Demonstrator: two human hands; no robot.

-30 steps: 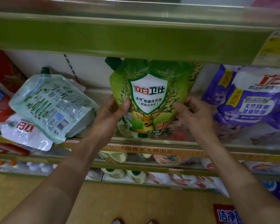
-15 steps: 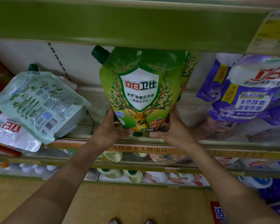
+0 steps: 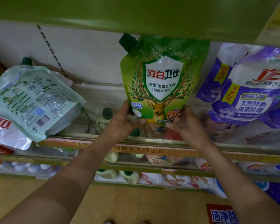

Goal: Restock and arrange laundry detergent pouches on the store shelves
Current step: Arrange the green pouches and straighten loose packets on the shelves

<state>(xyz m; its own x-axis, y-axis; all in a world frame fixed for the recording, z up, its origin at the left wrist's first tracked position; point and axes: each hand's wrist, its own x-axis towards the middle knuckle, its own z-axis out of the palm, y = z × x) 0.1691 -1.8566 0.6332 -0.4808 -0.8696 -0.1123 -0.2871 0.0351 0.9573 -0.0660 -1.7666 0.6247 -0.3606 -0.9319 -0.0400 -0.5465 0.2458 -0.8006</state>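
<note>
A green detergent pouch (image 3: 162,78) with a white shield label and a deer picture stands upright on the shelf, its dark green cap at the top left. My left hand (image 3: 124,122) grips its lower left corner, thumb across the bottom edge. My right hand (image 3: 184,123) holds the lower right corner from the side. A pale green pouch (image 3: 34,97) lies tilted on its back to the left, back label up. Purple pouches (image 3: 252,88) stand packed to the right.
The green edge of the upper shelf (image 3: 136,15) hangs low over the pouch top. A clear front rail (image 3: 152,141) runs along the shelf edge. Below are shelves with white bottles (image 3: 129,175). A white pouch with red lettering (image 3: 5,130) lies at far left.
Both hands slid from the pouch's sides down to its bottom corners. The pouch now stands more upright, its spout showing below the upper shelf.
</note>
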